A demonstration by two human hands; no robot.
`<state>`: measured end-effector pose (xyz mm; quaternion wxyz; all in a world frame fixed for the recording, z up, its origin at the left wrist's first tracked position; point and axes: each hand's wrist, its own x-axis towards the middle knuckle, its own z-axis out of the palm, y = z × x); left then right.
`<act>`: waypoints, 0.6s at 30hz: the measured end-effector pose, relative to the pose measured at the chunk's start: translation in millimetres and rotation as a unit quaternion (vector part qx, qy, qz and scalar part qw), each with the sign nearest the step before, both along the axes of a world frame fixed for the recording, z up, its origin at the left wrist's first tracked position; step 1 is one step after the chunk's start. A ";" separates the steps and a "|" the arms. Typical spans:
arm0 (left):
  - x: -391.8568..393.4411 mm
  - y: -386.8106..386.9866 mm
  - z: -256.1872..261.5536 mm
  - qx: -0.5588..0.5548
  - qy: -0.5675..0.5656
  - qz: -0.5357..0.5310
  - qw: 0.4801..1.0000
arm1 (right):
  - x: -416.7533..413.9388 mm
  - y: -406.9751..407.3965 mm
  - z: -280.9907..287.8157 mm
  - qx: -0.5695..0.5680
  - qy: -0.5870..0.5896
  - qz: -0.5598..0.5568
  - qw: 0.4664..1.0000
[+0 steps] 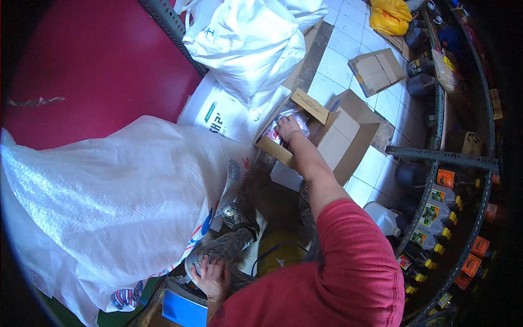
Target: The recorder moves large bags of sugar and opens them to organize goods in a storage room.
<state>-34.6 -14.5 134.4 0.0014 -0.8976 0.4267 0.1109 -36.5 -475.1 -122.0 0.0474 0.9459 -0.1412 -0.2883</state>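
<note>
My right hand (pixel 288 128) reaches down into an open cardboard box (pixel 278 153), its fingers over clear plastic packets (pixel 301 118) with red and white print. Whether the fingers grip a packet or only press on it cannot be told. One raised flap (pixel 310 106) stands at the box's far side. Against my bent knee (pixel 198 259) rests my left hand (pixel 213 278), fingers apart and holding nothing. A second open carton (pixel 347 135) stands just right of the first, with pale card inside.
A large white woven sack (pixel 122 196) bulges on the left. More white sacks (pixel 249 49) are piled ahead by a dark red wall (pixel 102 61). A smaller carton (pixel 376 71) sits on the tiled floor (pixel 341 45). Metal shelving (pixel 443 157) with several bottles (pixel 431 214) lines the right.
</note>
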 end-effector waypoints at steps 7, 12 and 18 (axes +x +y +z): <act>-3.2 3.9 8.6 -0.050 0.017 0.014 0.998 | -14.2 -2.6 30.1 0.079 0.039 -0.091 0.992; -11.0 10.5 14.3 -0.079 0.015 0.030 0.996 | -45.8 7.3 102.4 0.076 -0.109 -0.141 0.981; -18.6 34.2 21.8 -0.167 0.060 0.047 0.983 | -112.0 28.3 185.7 0.362 -0.497 -0.423 0.665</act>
